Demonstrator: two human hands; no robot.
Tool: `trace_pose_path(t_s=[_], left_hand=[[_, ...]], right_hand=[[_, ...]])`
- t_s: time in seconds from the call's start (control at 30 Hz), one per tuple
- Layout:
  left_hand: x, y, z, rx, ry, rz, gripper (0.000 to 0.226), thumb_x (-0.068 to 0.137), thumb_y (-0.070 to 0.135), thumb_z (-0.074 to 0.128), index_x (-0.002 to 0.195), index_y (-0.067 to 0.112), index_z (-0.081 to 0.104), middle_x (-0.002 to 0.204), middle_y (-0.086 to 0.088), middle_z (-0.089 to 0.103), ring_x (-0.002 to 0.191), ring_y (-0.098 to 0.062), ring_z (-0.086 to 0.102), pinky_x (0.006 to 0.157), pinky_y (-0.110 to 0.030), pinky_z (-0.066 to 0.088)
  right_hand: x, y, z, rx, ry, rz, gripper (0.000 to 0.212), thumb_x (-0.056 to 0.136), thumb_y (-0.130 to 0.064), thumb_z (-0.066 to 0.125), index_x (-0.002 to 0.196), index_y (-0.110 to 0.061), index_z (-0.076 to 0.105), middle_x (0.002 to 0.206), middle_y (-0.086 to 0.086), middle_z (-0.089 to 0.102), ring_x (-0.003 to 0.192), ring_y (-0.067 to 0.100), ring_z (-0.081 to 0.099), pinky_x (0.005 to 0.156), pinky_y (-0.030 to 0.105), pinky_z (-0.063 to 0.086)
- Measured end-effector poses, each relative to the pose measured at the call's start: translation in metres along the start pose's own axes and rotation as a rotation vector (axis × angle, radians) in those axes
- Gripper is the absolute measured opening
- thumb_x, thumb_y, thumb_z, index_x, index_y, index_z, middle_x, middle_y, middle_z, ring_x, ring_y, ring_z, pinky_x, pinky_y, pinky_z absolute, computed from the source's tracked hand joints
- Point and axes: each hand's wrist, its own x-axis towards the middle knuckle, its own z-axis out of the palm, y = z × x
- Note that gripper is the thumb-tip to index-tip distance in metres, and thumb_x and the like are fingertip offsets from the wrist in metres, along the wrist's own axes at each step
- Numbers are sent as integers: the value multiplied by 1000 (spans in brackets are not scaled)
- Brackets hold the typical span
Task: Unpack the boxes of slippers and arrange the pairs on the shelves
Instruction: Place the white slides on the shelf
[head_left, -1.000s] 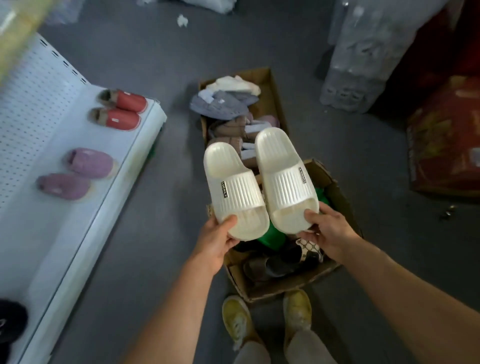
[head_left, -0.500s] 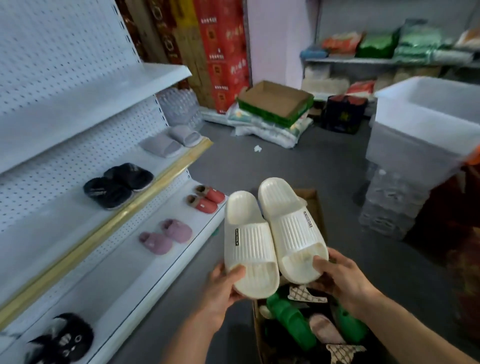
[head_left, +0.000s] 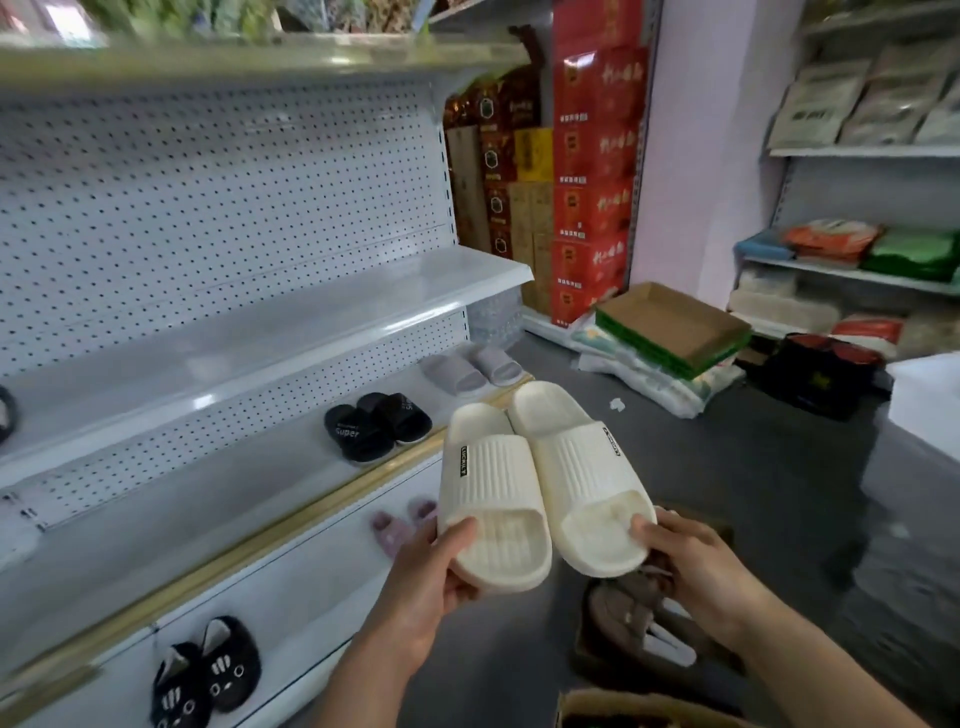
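A: Two cream slides (head_left: 540, 480) in hand, side by side, toes toward the person, soles down, edges touching. Left hand (head_left: 434, 579) grips the toe of the left one, thumb on top of the front lip and fingers curled beneath. Right hand (head_left: 693, 569) pinches the toe of the other the same way.

B: Where are they, relative to the shelving?

A: Held in the air in front of the white shelf unit (head_left: 291, 312), just beside the gold-edged middle shelf (head_left: 218, 558), not yet set down.

B: What's already out?

A: Middle shelf carries a grey pair (head_left: 470, 370) at the far end and a black pair (head_left: 377, 423) next to it. Lower shelf has a pink pair (head_left: 402, 525), partly hidden behind the left hand, and black cat-face slippers (head_left: 205, 670) nearer. Something dark at the left edge of the upper shelf; too cut off to name.

B: And what's left?

A: Plenty, by my reading. Open cardboard box (head_left: 649, 636) on the floor under the right hand holds brown slippers; a second box rim (head_left: 639, 704) shows at the bottom edge, contents unclear. Long bare runs on every shelf. Early stage, I'd judge: a few pairs placed, this pair pending, boxes not emptied.
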Motion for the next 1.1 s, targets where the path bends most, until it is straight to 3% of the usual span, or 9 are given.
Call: trace_pose_path(t_s=[0.07,0.13,0.2,0.3,0.4,0.5,0.67,0.87,1.1], left_hand=[[4,15,-11,-20,41,22,26,95,28,61,114,10,60,105,-16,62,78,-23,62,57,-32,49],[14,30,-23,-29,71,28,29,94,31,61,114,9,63,98,-15,61,67,-19,60,53,-30,45],[31,44,-37,-11,79,31,32,93,33,62,114,9,65,91,-14,64,62,-18,60,51,-30,45],[65,66,-64,34,53,47,38,90,40,65,115,12,66,88,-14,69,65,-24,61,55,-32,45],[102,96,-95,56,44,50,45,86,46,67,114,10,66,77,-9,69,60,-22,60,57,-31,37],[138,129,-125,22,41,42,38,96,35,59,113,1,62,69,-11,66,54,-22,63,46,-26,38],[190,175,-167,49,15,31,33,97,34,57,106,3,63,65,-11,63,50,-20,57,39,-23,32],[234,196,-202,78,18,88,33,95,33,60,105,2,63,62,-5,52,47,-12,43,37,-19,25],[289,220,-203,28,-1,121,25,94,24,63,108,4,59,61,-1,53,50,-11,43,36,-19,26]], right_hand=[[9,-13,18,5,-14,-24,31,89,-25,64,117,-11,66,105,13,71,95,30,63,80,44,54],[21,-23,37,33,-10,-45,26,92,-20,61,115,-10,66,100,21,67,80,28,53,59,33,46],[38,-30,57,64,8,-67,24,92,-18,61,114,-8,65,95,25,64,75,29,50,57,31,41],[68,-40,95,108,27,-74,24,92,-16,60,113,-4,63,81,15,58,60,18,47,47,26,37],[104,-50,135,144,38,-68,28,92,-15,60,115,1,59,74,11,54,54,14,47,47,27,37],[138,-64,179,150,54,-69,25,93,-14,59,114,-1,61,75,9,59,55,14,52,48,26,40],[181,-91,236,189,65,-101,21,95,-12,56,112,0,61,72,10,62,48,13,57,41,22,43],[225,-116,255,165,159,-127,16,94,-14,58,102,-4,66,69,9,63,52,15,56,49,27,40],[293,-155,245,146,247,-157,15,95,-16,56,92,-4,64,67,13,55,55,18,50,52,28,37]])
